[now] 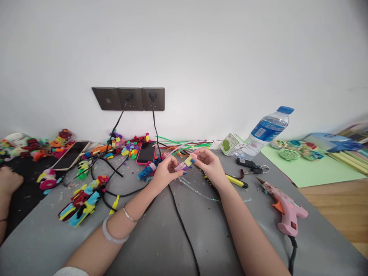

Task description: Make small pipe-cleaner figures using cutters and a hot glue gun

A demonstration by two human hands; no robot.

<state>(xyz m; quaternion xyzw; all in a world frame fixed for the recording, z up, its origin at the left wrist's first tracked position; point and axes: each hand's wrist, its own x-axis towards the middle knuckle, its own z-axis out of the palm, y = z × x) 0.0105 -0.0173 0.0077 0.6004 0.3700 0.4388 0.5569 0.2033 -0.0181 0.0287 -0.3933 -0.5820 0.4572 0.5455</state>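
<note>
Between my two hands is a small pipe-cleaner figure [188, 161] in pink, yellow and purple. My left hand [166, 170] pinches its purple end, while the fingers of my right hand [208, 163] close on the pink and yellow end. Just below the hands, a thin glittery silver strand [198, 190] trails over the grey mat. Beside my left hand lies a blue and pink pipe-cleaner piece [146, 171]. Yellow-and-black handled pliers [237, 181] are partly hidden behind my right forearm.
A pink glue gun [287, 214] lies right, with a tilted water bottle [267, 132], small green box [231, 144] and keys [253, 165] behind. Phones [71, 155], pipe-cleaner figures [83, 199] and black cables [184, 226] spread left and centre. Another person's hand [10, 180] rests far left.
</note>
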